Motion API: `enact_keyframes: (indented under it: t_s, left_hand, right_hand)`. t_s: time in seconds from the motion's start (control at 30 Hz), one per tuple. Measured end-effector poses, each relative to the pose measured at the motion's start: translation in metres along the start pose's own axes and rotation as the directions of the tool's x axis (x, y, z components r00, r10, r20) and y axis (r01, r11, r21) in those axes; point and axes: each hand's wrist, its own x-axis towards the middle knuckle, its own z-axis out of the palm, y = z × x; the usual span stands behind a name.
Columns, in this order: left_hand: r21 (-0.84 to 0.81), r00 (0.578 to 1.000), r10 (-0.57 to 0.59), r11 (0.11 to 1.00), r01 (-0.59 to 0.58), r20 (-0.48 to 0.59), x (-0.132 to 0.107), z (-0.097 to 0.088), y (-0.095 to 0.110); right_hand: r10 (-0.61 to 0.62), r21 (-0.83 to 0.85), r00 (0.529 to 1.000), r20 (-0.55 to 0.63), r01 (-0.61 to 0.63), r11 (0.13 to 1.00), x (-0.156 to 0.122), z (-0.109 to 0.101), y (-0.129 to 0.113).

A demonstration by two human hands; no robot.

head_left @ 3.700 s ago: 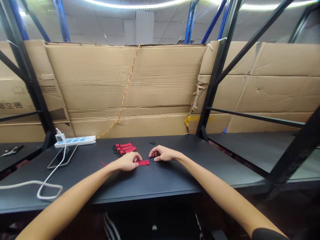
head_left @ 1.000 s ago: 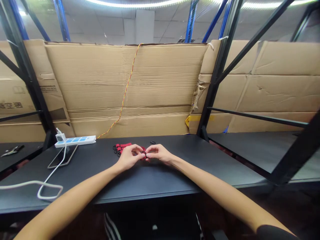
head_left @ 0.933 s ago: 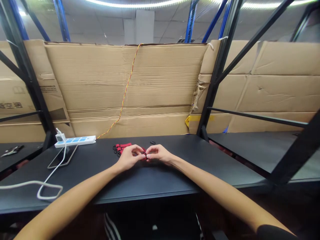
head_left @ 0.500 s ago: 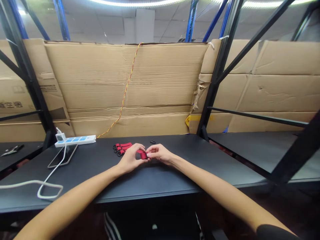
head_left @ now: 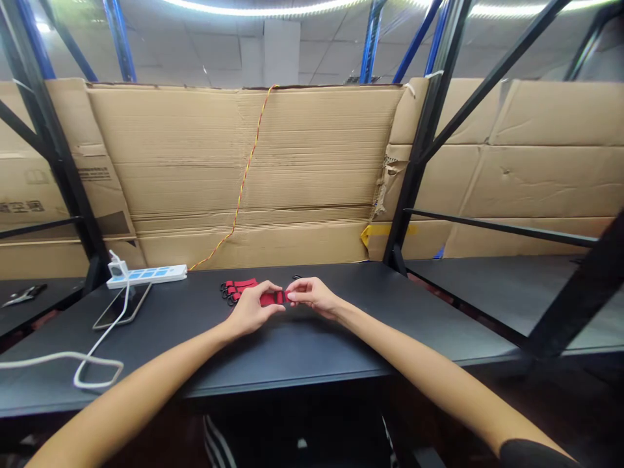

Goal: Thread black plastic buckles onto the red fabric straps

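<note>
A red webbing strap (head_left: 272, 299) with a dark buckle stretches between my two hands, just above the black table. My right hand (head_left: 316, 298) pinches the strap's right end between thumb and fingertips. Curved around the left part of the strap is my left hand (head_left: 251, 309), thumb below and index finger above; its other fingers are hidden behind. Left of it lie several red straps (head_left: 238, 286) with black metal clips, side by side and partly covered by that hand. A small black buckle (head_left: 296, 277) shows just behind my right fingers.
At the back left, a white power strip (head_left: 160, 274) holds a charger whose white cable (head_left: 100, 335) crosses a phone (head_left: 121, 307). Cardboard panels (head_left: 302, 175) wall the back of the black table (head_left: 312, 361). Dark metal posts (head_left: 416, 169) stand at either side.
The strap's loop between my hands has flattened and drawn out to the right. My left thumb and index finger have parted from my right fingertips, which now pinch the strap's end.
</note>
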Motion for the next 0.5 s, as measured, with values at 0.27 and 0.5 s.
enact_keyframes:
  t_s: [0.27,0.5]
  left_hand:
    - [0.09,0.999,-0.034,0.995,0.033,0.018,-0.001,0.006,-0.009]
    - [0.326,0.986,-0.029,0.945,-0.027,0.166,-0.002,0.004,-0.025]
  right_hand:
    - [0.078,-0.045,0.997,-0.016,-0.079,0.996,0.003,-0.004,0.003]
    - [-0.008,-0.646,0.957,-0.291,-0.19,0.739,0.011,-0.041,0.001]
